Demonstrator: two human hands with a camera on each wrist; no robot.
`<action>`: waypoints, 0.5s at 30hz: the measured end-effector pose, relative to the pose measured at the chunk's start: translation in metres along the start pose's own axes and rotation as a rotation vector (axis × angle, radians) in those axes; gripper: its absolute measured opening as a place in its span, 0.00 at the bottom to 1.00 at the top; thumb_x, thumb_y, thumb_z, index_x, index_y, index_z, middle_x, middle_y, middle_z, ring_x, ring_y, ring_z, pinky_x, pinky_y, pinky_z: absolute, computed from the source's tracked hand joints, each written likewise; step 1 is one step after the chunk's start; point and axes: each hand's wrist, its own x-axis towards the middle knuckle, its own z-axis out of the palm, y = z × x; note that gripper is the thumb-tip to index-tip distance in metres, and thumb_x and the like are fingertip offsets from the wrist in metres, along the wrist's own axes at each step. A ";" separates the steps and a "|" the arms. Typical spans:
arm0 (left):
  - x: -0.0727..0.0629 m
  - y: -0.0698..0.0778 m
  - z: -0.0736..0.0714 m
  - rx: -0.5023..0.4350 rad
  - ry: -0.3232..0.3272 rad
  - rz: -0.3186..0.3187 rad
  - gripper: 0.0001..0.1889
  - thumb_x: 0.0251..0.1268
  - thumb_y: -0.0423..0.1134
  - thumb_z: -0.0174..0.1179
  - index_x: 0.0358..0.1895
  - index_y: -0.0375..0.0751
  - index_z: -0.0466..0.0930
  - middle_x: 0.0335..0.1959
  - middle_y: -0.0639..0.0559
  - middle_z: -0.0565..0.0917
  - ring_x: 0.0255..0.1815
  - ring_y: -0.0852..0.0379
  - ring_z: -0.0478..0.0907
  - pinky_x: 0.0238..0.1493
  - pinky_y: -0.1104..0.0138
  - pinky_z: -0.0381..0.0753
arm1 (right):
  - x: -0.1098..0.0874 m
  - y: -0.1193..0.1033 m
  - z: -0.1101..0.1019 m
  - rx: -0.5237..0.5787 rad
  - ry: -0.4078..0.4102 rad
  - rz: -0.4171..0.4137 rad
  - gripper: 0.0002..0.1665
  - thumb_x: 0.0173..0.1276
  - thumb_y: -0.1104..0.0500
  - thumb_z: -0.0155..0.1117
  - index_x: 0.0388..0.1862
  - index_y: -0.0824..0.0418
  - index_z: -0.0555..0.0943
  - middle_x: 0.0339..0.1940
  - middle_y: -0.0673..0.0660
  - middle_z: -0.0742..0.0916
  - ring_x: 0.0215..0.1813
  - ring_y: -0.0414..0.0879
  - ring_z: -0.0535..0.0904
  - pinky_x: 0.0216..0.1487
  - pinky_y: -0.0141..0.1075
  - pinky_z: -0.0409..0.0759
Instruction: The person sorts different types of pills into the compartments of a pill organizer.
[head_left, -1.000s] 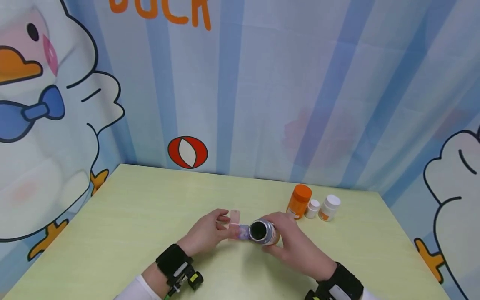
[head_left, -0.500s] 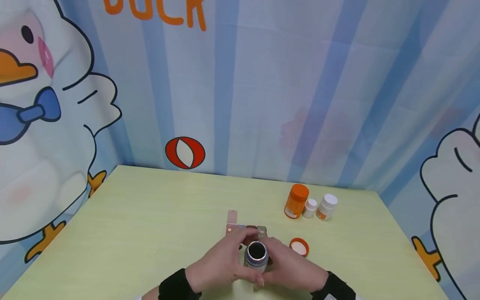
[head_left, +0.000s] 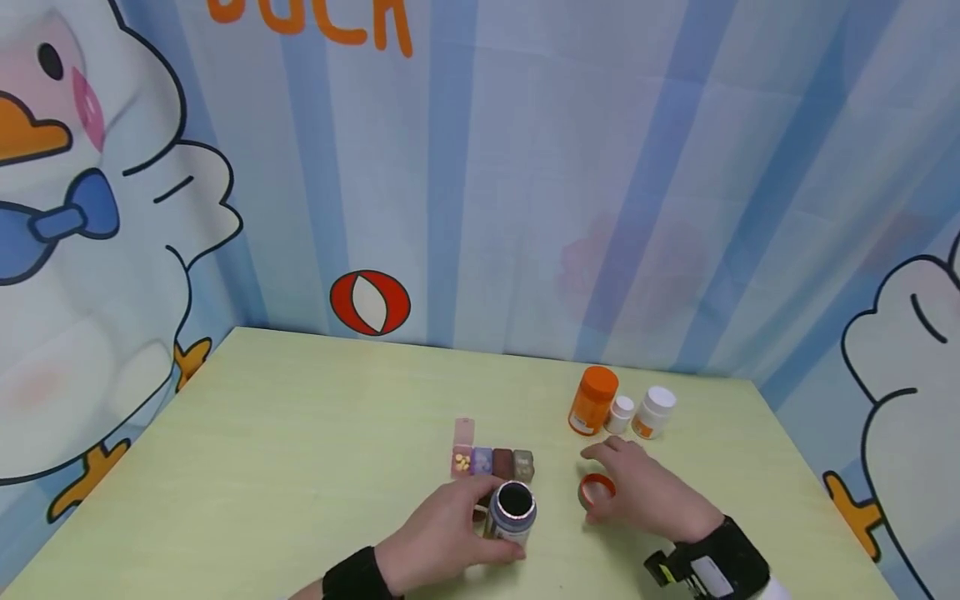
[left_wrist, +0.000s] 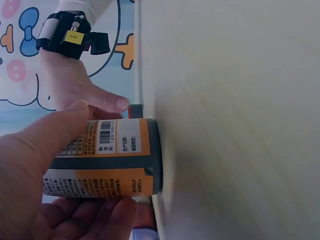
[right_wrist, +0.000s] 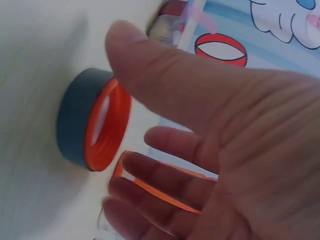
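My left hand (head_left: pixel 438 533) grips an uncapped bottle (head_left: pixel 510 525), its dark mouth facing up. In the left wrist view, the bottle's orange and grey printed label (left_wrist: pixel 110 155) shows between thumb and fingers, its base at the tabletop. My right hand (head_left: pixel 648 493) is over a screw cap (right_wrist: pixel 76 122), fingers and thumb spread around it. The cap is grey outside and orange inside, and lies with its inner side up; no contact is plain. Just behind the bottle is a pill organizer (head_left: pixel 503 463) with pink, purple, dark red and grey compartments. Its pink lid (head_left: pixel 464 432) is raised, and yellowish pills (head_left: pixel 462 462) lie inside.
An orange bottle (head_left: pixel 593 402), a tiny white bottle (head_left: pixel 620 414) and a white-capped bottle (head_left: pixel 654 412) stand together at the back right of the pale yellow table (head_left: pixel 315 417). A striped curtain (head_left: pixel 510 167) rises behind the table.
The bottle went from my right hand, near the organizer, to the front, where both hands held it. My right hand has since let go and moved right to the cap.
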 end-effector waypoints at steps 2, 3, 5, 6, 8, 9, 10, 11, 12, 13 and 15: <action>0.001 0.000 0.000 -0.025 -0.009 -0.013 0.33 0.39 0.57 0.77 0.53 0.57 0.77 0.45 0.67 0.80 0.43 0.62 0.75 0.49 0.63 0.80 | 0.001 0.004 0.003 0.000 -0.044 0.010 0.33 0.46 0.50 0.80 0.53 0.56 0.80 0.47 0.51 0.81 0.46 0.45 0.74 0.51 0.43 0.77; 0.001 0.000 0.000 -0.033 -0.012 -0.016 0.32 0.38 0.56 0.77 0.53 0.57 0.77 0.45 0.67 0.80 0.43 0.62 0.75 0.48 0.63 0.81 | 0.001 0.005 0.005 -0.001 -0.058 0.009 0.30 0.46 0.52 0.80 0.50 0.55 0.80 0.44 0.50 0.81 0.44 0.44 0.74 0.49 0.42 0.77; 0.001 0.000 0.000 -0.043 -0.018 -0.022 0.32 0.38 0.56 0.77 0.52 0.58 0.78 0.44 0.67 0.80 0.42 0.61 0.75 0.48 0.63 0.81 | 0.002 0.006 0.007 -0.009 -0.069 -0.002 0.25 0.48 0.55 0.78 0.46 0.53 0.81 0.40 0.48 0.80 0.39 0.42 0.72 0.44 0.39 0.76; 0.002 0.000 0.000 -0.045 -0.020 -0.023 0.32 0.38 0.56 0.77 0.53 0.58 0.78 0.44 0.67 0.80 0.42 0.61 0.75 0.48 0.63 0.81 | 0.002 0.005 0.008 -0.015 -0.066 -0.017 0.24 0.49 0.57 0.76 0.46 0.53 0.80 0.39 0.48 0.79 0.38 0.41 0.72 0.43 0.38 0.76; 0.002 0.000 0.000 -0.042 -0.020 -0.023 0.32 0.38 0.56 0.77 0.52 0.58 0.78 0.44 0.67 0.80 0.42 0.61 0.75 0.47 0.64 0.81 | 0.000 0.002 0.007 -0.028 -0.042 -0.058 0.23 0.51 0.58 0.75 0.47 0.53 0.80 0.41 0.48 0.78 0.39 0.41 0.73 0.44 0.37 0.77; 0.001 0.000 0.000 -0.038 -0.020 -0.023 0.32 0.38 0.57 0.77 0.52 0.58 0.78 0.44 0.67 0.80 0.42 0.61 0.75 0.47 0.64 0.81 | -0.001 -0.001 0.006 -0.028 -0.032 -0.079 0.23 0.53 0.58 0.74 0.49 0.53 0.80 0.43 0.48 0.78 0.41 0.40 0.74 0.45 0.37 0.77; 0.001 0.000 -0.001 -0.035 -0.019 -0.021 0.32 0.38 0.57 0.77 0.52 0.58 0.78 0.43 0.67 0.80 0.42 0.61 0.75 0.46 0.64 0.81 | -0.003 -0.004 0.004 -0.022 -0.020 -0.103 0.23 0.55 0.58 0.73 0.51 0.53 0.79 0.45 0.48 0.77 0.43 0.40 0.75 0.46 0.37 0.78; 0.001 0.000 -0.001 -0.033 -0.018 -0.019 0.32 0.38 0.57 0.77 0.52 0.58 0.78 0.43 0.67 0.80 0.42 0.61 0.75 0.46 0.64 0.81 | -0.004 -0.009 0.003 -0.015 -0.011 -0.126 0.24 0.57 0.58 0.72 0.54 0.53 0.78 0.48 0.47 0.77 0.45 0.40 0.75 0.48 0.36 0.78; 0.001 0.000 -0.001 -0.033 -0.016 -0.014 0.32 0.38 0.57 0.77 0.52 0.58 0.78 0.43 0.67 0.80 0.42 0.61 0.75 0.46 0.65 0.81 | -0.006 -0.013 0.001 -0.008 -0.002 -0.150 0.25 0.58 0.57 0.72 0.55 0.52 0.77 0.50 0.47 0.77 0.47 0.39 0.75 0.49 0.36 0.78; 0.001 0.000 -0.002 -0.035 -0.015 -0.010 0.32 0.38 0.57 0.77 0.52 0.58 0.78 0.43 0.68 0.80 0.42 0.62 0.75 0.46 0.65 0.81 | -0.008 -0.018 -0.001 -0.006 0.010 -0.179 0.26 0.59 0.57 0.72 0.57 0.51 0.77 0.52 0.46 0.76 0.49 0.38 0.74 0.50 0.35 0.78; 0.001 0.000 -0.002 -0.040 -0.015 0.000 0.31 0.39 0.57 0.76 0.52 0.58 0.78 0.42 0.68 0.80 0.42 0.62 0.75 0.46 0.65 0.81 | -0.012 -0.027 -0.003 -0.009 0.037 -0.242 0.29 0.60 0.55 0.71 0.60 0.48 0.75 0.55 0.44 0.76 0.53 0.37 0.72 0.52 0.34 0.78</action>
